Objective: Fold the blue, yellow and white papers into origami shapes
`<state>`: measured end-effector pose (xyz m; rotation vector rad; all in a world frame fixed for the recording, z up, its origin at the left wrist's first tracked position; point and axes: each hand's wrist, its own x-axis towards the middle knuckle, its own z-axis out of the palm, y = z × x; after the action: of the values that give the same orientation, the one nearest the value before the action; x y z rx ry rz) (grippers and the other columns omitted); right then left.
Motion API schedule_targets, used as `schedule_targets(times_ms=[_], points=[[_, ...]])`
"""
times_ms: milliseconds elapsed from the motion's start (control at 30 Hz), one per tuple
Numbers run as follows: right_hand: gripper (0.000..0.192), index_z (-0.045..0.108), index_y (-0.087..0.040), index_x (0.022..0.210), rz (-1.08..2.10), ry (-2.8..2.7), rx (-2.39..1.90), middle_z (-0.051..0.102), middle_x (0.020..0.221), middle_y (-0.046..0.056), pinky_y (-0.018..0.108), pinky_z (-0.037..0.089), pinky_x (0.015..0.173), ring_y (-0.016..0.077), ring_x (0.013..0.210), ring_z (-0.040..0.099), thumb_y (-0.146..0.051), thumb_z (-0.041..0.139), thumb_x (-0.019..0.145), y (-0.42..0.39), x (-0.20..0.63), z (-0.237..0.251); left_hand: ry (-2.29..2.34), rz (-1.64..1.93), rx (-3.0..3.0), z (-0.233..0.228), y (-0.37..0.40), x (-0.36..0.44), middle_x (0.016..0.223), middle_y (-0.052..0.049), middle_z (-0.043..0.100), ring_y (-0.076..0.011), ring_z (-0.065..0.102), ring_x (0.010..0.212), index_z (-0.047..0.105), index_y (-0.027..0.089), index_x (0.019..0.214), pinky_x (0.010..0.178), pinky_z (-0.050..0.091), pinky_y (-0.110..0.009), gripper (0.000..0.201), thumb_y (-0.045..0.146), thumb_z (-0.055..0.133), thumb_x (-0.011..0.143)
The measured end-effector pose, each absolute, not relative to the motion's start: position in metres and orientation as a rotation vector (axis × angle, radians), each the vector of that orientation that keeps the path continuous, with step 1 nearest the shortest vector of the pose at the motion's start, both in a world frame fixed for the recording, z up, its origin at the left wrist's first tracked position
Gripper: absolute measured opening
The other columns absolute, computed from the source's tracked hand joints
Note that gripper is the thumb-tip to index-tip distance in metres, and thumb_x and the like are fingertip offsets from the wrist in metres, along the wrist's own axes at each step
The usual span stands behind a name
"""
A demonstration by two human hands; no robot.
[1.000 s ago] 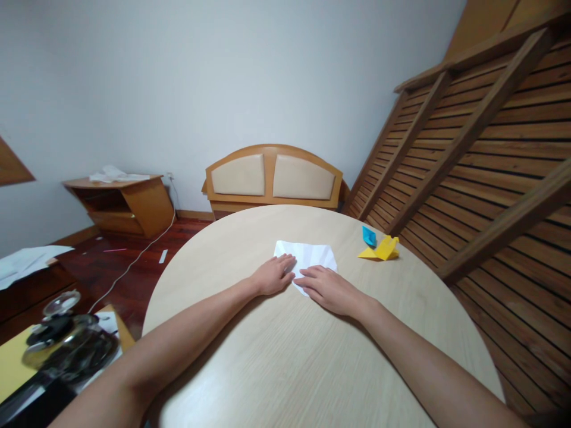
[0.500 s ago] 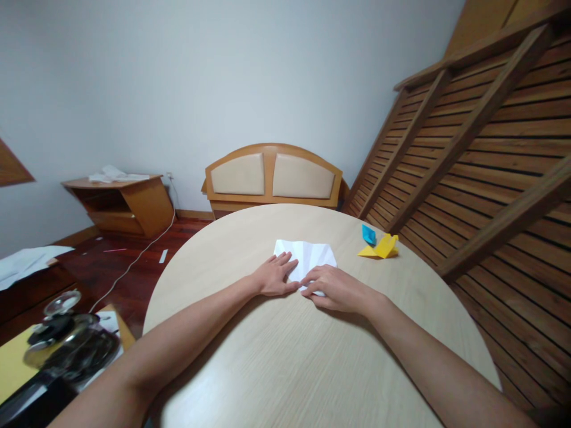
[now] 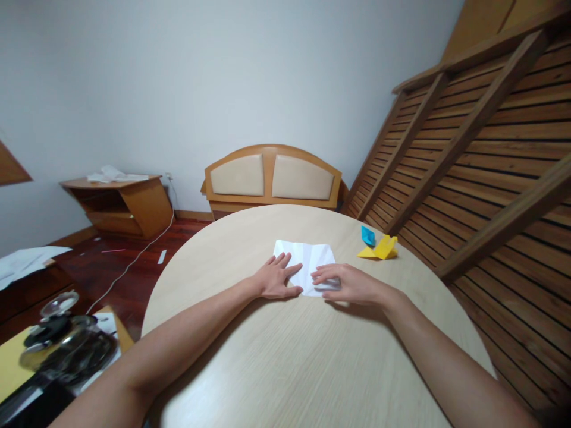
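Note:
A creased sheet of white paper (image 3: 307, 254) lies on the round wooden table (image 3: 285, 356). My left hand (image 3: 277, 278) rests flat on its left part, fingers spread. Over the paper's lower right corner is my right hand (image 3: 341, 283), with fingers slightly bent and apart; I cannot tell whether its fingertips touch the sheet. The hands cover parts of the paper's left and right edges. To the right stand a yellow folded paper piece (image 3: 381, 248) and a smaller blue folded paper piece (image 3: 368, 236).
A headboard (image 3: 272, 175) stands behind the table, and a slatted wooden frame (image 3: 482, 154) leans along the right. At lower left, a glass pot (image 3: 78, 348) sits on a side surface. A low cabinet (image 3: 116, 205) holds papers at the back left.
My right hand has moved right, away from my left hand, and its fingers have lifted and opened. More of the paper's lower middle shows. My left hand stays nearly in place.

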<state>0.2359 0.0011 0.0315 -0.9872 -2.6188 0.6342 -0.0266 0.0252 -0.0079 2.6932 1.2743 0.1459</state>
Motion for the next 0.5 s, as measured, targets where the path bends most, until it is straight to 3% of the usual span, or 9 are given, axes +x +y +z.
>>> schedule_targets(times_ms=[133, 267, 400, 500], points=[[0.061, 0.066, -0.023, 0.129, 0.575, -2.599, -1.174, 0.055, 0.145, 0.010, 0.051, 0.032, 0.116, 0.0341, 0.141, 0.040, -0.025, 0.076, 0.069, 0.013, 0.261, 0.022, 1.255, 0.136, 2.686, -0.005, 0.025, -0.026, 0.165, -0.007, 0.012, -0.0416, 0.014, 0.149, 0.030, 0.035, 0.154, 0.118, 0.017, -0.057, 0.079, 0.074, 0.045, 0.087], [0.071, 0.057, -0.021, 0.140, 0.708, -2.544, -1.180, 0.048, 0.151, 0.011, 0.049, 0.033, 0.117, 0.0303, 0.139, 0.044, -0.013, 0.063, 0.070, 0.019, 0.276, 0.013, 1.267, 0.123, 2.672, -0.004, 0.026, -0.025, 0.165, -0.008, 0.013, -0.0424, 0.014, 0.149, 0.031, 0.036, 0.154, 0.119, 0.017, -0.057, 0.081, 0.075, 0.048, 0.085], [0.058, 0.063, -0.025, 0.133, 0.722, -2.522, -1.166, 0.047, 0.152, 0.008, 0.049, 0.031, 0.117, 0.0271, 0.140, 0.044, -0.011, 0.054, 0.078, 0.021, 0.281, 0.010, 1.273, 0.117, 2.677, -0.005, 0.026, -0.025, 0.165, -0.007, 0.011, -0.0431, 0.013, 0.149, 0.031, 0.038, 0.154, 0.118, 0.017, -0.058, 0.080, 0.074, 0.048, 0.085], [0.040, 0.069, -0.028, 0.125, 0.706, -2.527, -1.180, 0.046, 0.152, 0.006, 0.050, 0.030, 0.117, 0.0276, 0.140, 0.043, -0.023, 0.055, 0.087, 0.022, 0.280, 0.010, 1.259, 0.088, 2.688, -0.006, 0.026, -0.025, 0.165, -0.006, 0.010, -0.0433, 0.012, 0.149, 0.029, 0.037, 0.154, 0.118, 0.017, -0.059, 0.081, 0.076, 0.046, 0.086]])
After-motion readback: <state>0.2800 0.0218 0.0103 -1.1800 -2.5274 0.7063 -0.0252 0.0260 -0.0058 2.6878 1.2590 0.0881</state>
